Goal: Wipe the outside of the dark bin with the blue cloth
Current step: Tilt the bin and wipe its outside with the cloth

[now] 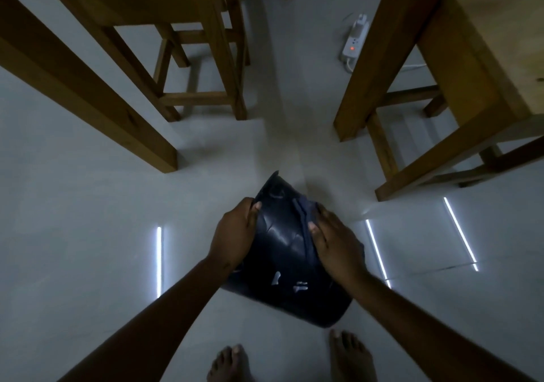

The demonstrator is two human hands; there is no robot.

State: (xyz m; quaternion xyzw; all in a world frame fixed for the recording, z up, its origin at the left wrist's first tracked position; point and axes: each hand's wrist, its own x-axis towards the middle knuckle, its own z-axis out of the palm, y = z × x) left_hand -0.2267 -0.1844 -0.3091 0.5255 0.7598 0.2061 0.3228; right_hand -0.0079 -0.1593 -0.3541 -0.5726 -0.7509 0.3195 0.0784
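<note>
Floor [88, 205]: pale, glossy, w/ strip-light reflections. Wooden stool [176, 43] far left, wooden bench [471, 72] far right w/ legs down to the floor. White power strip [354, 38] far, between them, red lamp lit.

Dark bin [282, 252]: centre-near, on or just above the floor, tipped over; can't tell if the low edge touches. Long axis runs near-right to far-left, roughly away from the person. Broad end near, by the bare feet [350, 355]; narrower end far. Which end is the mouth is unclear, too dark. Contents: can't see inside, so nothing to say. A few pale flecks on the near side wall.

Left hand [235, 231]: grip clenched round the bin's left wall, thumb over the top, steadying it.

Right hand [335, 237]: palm pressed flat on the bin's upper right side, fingers pointing far-left along the axis. Blue cloth [306, 219] sits under it, a dark fold showing just left of the fingertips; so grip is pressing the cloth to the wall more than pinching it.

Judgement: wipe under way on the top-right face. Next stroke prob. runs along the long axis, right hand doing it since it's on the cloth; left needs to roll the bin to expose the underside. Risk: slick wall slipping out of the left hold.
</note>
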